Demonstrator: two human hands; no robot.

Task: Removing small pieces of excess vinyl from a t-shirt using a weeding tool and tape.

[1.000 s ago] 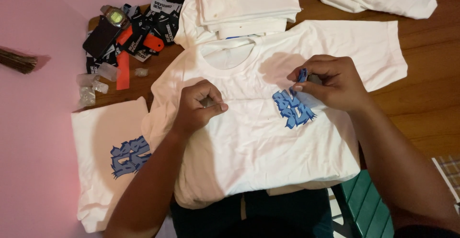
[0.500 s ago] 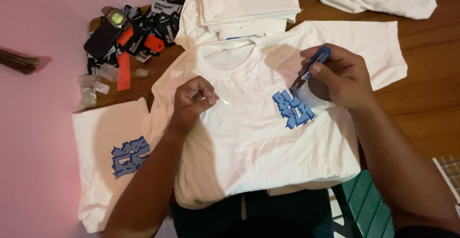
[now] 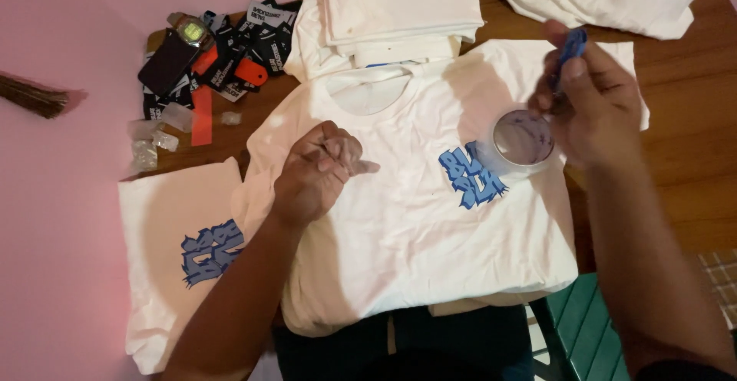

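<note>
A white T-shirt (image 3: pixel 414 220) with a blue graphic print (image 3: pixel 470 175) lies flat on the wooden table (image 3: pixel 691 158), collar toward twelve o'clock. The right hand (image 3: pixel 591 97) hovers at about two o'clock from the print, fingers clamped on a blue pen-like tool (image 3: pixel 570 47); half a second ago that hand sat lower, right over the shirt's chest, and it has since lifted toward the shoulder, uncovering a round clear film disc (image 3: pixel 522 138) just beside the print. The left hand (image 3: pixel 318 172) stays loosely curled at nine o'clock from the print, fingertips pinched together on something too small to make out. A second printed shirt (image 3: pixel 184 258) lies at eight o'clock, a folded white stack (image 3: pixel 399 5) at twelve, and black and orange tags (image 3: pixel 223 51) at ten.
</note>
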